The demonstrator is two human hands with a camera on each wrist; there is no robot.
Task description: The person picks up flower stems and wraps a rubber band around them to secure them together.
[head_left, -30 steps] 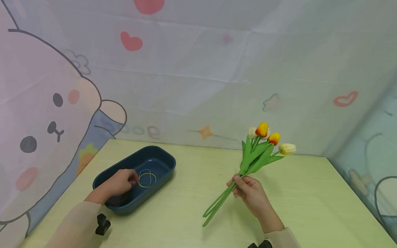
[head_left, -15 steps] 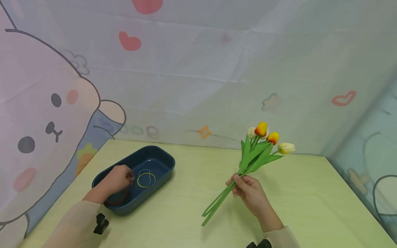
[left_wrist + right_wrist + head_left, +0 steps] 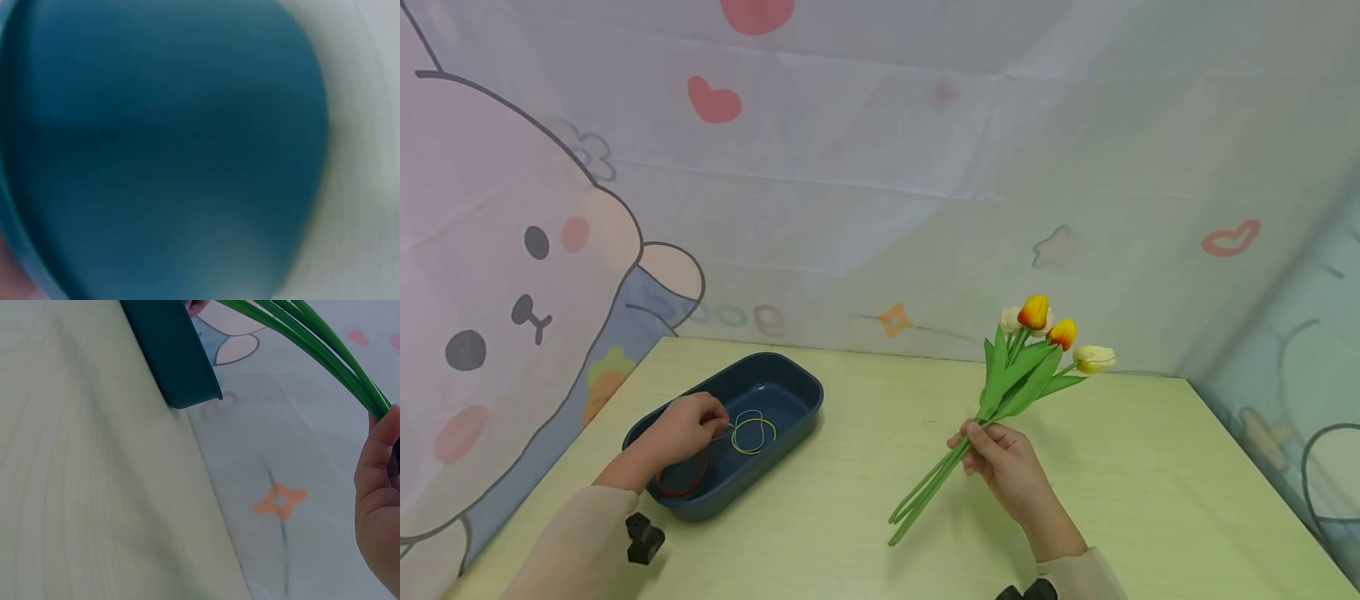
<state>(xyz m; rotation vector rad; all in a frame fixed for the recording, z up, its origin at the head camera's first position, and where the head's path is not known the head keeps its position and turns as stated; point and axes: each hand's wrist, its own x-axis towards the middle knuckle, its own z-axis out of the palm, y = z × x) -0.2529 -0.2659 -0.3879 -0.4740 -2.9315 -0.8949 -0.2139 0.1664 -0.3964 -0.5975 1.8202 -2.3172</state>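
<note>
My right hand [image 3: 1011, 471] grips a bunch of tulips [image 3: 1022, 375] by their green stems, above the table. The blooms are orange-yellow and cream, tilted up to the right; the stem ends point down left. In the right wrist view the stems [image 3: 337, 359] pass between thumb and fingers. My left hand [image 3: 685, 429] reaches over the dark blue tray [image 3: 786, 387], its fingertips pinching a thin rubber band [image 3: 721, 435], mostly hidden. Beside the fingertips, yellow and pale blue rubber bands [image 3: 748, 452] lie on the tray floor. A red rubber band [image 3: 681, 495] lies in the tray's near end.
The tray stands on the left of a pale wooden table [image 3: 850, 458]. Behind the table hangs a printed cloth [image 3: 865, 208] with a cartoon bear and hearts. A black wrist mount [image 3: 644, 538] sits by the left sleeve.
My left hand shifted slightly left, then back up by the yellow and pale blue bands, uncovering more of the red band. The right hand and tulips stay almost still.
</note>
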